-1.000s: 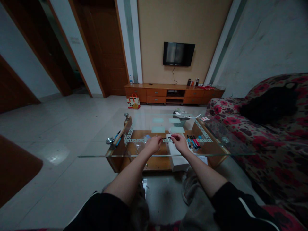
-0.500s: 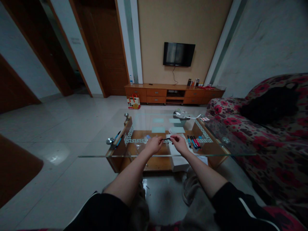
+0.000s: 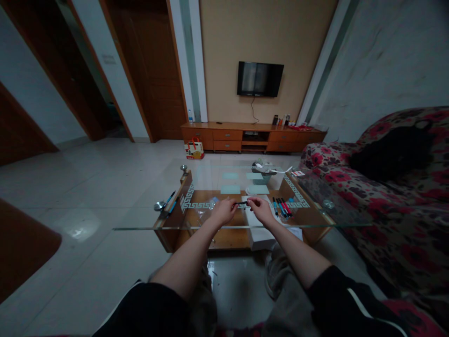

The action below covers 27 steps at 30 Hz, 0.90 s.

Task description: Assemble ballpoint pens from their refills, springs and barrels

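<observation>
Between my two hands a thin dark pen (image 3: pixel 242 202) is held level, just above the glass tabletop. Fingers of my left hand (image 3: pixel 225 210) are closed on its left end. My right hand (image 3: pixel 259 209) pinches the right end. Right of my right hand, several pens (image 3: pixel 282 207) in black, blue and red lie side by side on the glass. At the table's left edge lies a blue and black pen (image 3: pixel 170 198). The fingertips hide both ends of the held pen.
The glass table (image 3: pixel 140 220) has a wooden base with a white box (image 3: pixel 261 236) on its lower shelf. A basket (image 3: pixel 264 175) stands at the far right. Beyond are a wooden cabinet (image 3: pixel 228 135) and a paper bag (image 3: pixel 194 149). A flowered sofa (image 3: pixel 400 224) is at right.
</observation>
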Tool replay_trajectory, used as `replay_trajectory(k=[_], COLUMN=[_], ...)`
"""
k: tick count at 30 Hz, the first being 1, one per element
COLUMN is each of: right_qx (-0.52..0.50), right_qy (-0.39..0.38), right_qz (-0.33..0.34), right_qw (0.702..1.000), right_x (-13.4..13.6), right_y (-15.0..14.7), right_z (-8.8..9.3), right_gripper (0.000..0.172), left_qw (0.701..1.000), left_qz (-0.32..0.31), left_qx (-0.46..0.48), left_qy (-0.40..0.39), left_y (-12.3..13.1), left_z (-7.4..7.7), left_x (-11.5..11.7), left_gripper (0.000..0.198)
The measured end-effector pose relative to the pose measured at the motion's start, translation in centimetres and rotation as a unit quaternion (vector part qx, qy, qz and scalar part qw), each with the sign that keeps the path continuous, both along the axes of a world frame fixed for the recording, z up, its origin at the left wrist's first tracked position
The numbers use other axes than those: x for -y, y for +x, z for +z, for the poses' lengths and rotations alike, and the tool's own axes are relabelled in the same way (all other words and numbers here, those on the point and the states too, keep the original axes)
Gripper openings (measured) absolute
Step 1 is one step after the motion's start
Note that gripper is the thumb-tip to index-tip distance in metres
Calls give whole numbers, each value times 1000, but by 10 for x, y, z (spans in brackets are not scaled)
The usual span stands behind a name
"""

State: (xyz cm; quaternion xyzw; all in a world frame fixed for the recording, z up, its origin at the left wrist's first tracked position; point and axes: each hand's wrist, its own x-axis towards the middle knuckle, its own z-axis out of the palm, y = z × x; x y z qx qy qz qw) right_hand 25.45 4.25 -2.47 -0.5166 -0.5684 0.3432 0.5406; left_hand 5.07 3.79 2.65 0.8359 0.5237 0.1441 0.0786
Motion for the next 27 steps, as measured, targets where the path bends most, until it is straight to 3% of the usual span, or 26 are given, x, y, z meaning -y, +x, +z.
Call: replay_trajectory(k=[27], right_qx=[0], right_qy=[-10], right_qz=[71], right_qw=[997], right_x=[3], right_y=[-6], right_z=[-5], right_gripper=[33], left_qw=[996], left_qz=[-63], left_qx=[62], left_qy=[29], left_y=[-2], left_z=[-13], left_x=[-7], left_gripper=[21])
